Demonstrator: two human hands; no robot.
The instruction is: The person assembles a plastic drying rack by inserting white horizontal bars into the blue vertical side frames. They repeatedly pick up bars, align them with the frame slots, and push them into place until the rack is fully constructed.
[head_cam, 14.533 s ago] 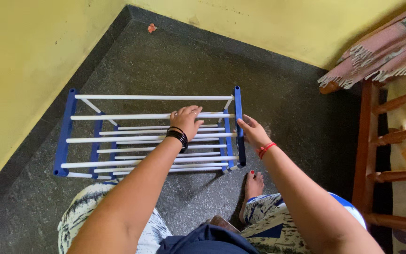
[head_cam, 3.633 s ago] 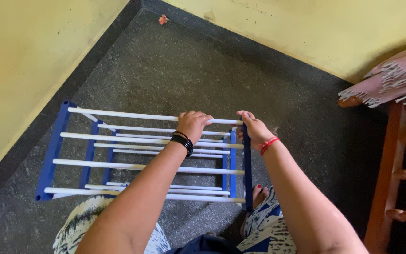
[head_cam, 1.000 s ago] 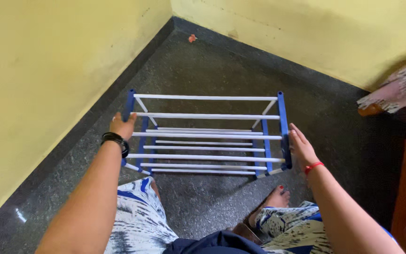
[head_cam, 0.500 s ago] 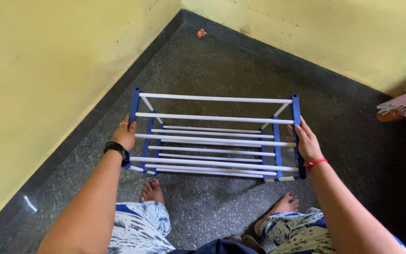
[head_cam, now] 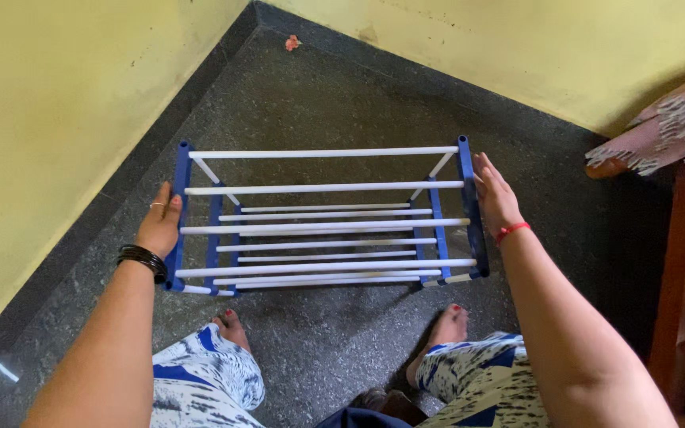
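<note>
Where two yellow walls [head_cam: 57, 119] meet in a corner, a dark speckled floor [head_cam: 334, 87] carries a blue-and-white rack [head_cam: 323, 218] that stands near the middle of the view, its white rods running across between blue end frames. At the right edge a wooden chair [head_cam: 679, 261] stands well apart from the rack, with a fringed pinkish cloth [head_cam: 663, 127] draped over it. The left hand [head_cam: 160, 226] presses against the rack's left blue frame, its fingers closed loosely round the upright, thumb lying along the bar. The right hand [head_cam: 495, 194] lies flat against the right blue frame, fingers stretched out and together, touching the bar without curling round it. A black band [head_cam: 143, 257] circles the left wrist and a red thread [head_cam: 511, 231] the right. Two bare feet [head_cam: 447, 325] stand on the floor just before the rack. A small reddish scrap [head_cam: 292, 42] lies near the corner.
</note>
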